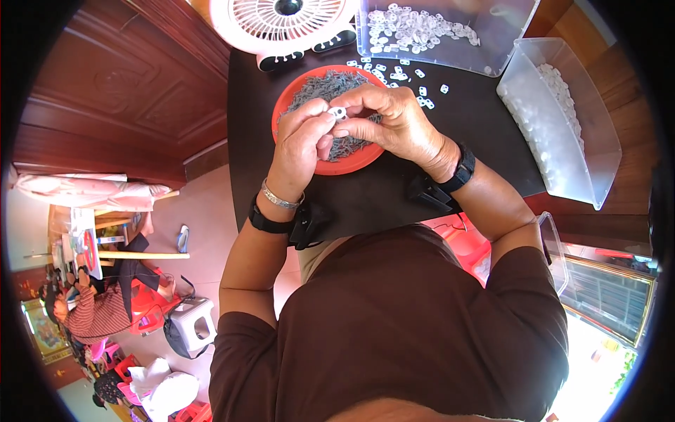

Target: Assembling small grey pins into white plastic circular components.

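My left hand (301,144) and my right hand (394,119) meet over a red round bowl (337,166) heaped with thin grey metal pieces (325,84). Together their fingertips pinch one small white plastic part (338,112). Each wrist wears a black band, and the left also has a silver bracelet. Loose white plastic parts (404,74) lie scattered on the black table (380,197) just beyond the bowl.
A white fan (281,24) stands at the table's far edge. Beside it is a clear tray of white parts (422,32), and a clear tub of white parts (555,119) sits at the right. Another person (98,309) sits far left near stools.
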A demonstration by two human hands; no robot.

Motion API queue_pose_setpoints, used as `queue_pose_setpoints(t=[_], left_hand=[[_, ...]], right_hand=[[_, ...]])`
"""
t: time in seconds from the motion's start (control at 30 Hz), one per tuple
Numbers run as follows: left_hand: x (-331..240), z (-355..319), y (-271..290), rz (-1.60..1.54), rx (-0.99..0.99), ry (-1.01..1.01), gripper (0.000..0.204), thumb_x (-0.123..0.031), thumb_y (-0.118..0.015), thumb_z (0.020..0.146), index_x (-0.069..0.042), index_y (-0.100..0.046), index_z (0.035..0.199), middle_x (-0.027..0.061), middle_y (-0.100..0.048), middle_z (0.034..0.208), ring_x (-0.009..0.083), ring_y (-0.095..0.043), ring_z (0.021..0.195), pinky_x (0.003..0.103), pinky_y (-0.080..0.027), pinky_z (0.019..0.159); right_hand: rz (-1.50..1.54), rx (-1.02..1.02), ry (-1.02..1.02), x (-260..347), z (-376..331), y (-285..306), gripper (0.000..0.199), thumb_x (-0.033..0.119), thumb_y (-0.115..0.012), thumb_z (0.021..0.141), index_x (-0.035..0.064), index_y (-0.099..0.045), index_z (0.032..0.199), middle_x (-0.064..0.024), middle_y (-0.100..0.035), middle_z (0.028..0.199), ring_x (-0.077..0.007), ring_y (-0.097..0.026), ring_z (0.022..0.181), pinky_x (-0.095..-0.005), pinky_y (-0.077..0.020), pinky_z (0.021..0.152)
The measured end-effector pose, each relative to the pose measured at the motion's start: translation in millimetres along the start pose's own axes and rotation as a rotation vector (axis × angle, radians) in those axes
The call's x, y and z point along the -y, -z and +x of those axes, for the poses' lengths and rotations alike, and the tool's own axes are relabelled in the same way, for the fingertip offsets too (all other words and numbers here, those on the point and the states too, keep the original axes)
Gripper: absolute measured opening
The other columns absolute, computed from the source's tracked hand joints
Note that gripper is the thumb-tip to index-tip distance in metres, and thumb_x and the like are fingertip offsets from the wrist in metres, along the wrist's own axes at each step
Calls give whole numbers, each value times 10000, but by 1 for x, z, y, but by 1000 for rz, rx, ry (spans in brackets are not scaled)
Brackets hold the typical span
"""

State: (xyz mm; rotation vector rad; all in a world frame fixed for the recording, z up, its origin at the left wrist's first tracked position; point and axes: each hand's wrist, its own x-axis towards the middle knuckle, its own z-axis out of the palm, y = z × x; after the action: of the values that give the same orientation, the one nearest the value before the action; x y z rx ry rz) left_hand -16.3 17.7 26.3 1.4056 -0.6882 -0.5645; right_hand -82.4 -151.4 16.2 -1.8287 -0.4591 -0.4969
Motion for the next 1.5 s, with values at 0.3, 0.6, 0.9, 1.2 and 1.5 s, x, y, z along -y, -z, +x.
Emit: queue_pose_setpoints(t=[0.3,0.6,0.9,1.2,1.5], left_hand=[[-6,-2,-2,-10,8,3,219,-170,-436,868,-51,-445,685,5,-411,572,89,-407,465,224,-290,436],[-4,-4,-1,2,67,-46,222,-154,-442,889,-23,-461,711,17,-397,578,107,-415,492,239,-316,456],[-1,-7,-7,-48,53,-112,293,-224,-449,943,-25,-502,734,0,-441,583,76,-412,499,219,-318,465],[4,-10,-12,-97,65,-157,270,-195,-429,944,39,-533,859,15,-388,595,109,-401,501,247,-343,472],[3,-4,-11,-100,30,-103,299,-222,-437,943,-18,-498,733,11,-431,583,93,-432,501,229,-325,473]], right_hand=[[-156,-35,116,6,0,-2,279,122,-727,767,42,-617,1010,-67,-662,798,-154,-659,732,-249,-520,639],[-97,-31,144,10,0,-1,247,104,-710,783,45,-601,996,-68,-661,793,-172,-668,728,-249,-521,625],[-107,-10,179,17,0,2,175,111,-665,822,42,-576,957,-52,-683,776,-172,-686,748,-261,-538,665],[-102,-20,251,22,0,3,153,100,-656,828,21,-575,932,-58,-680,753,-164,-688,699,-249,-549,626],[-233,-55,281,12,1,4,229,120,-698,791,41,-593,978,-63,-672,759,-202,-684,703,-268,-542,626]])
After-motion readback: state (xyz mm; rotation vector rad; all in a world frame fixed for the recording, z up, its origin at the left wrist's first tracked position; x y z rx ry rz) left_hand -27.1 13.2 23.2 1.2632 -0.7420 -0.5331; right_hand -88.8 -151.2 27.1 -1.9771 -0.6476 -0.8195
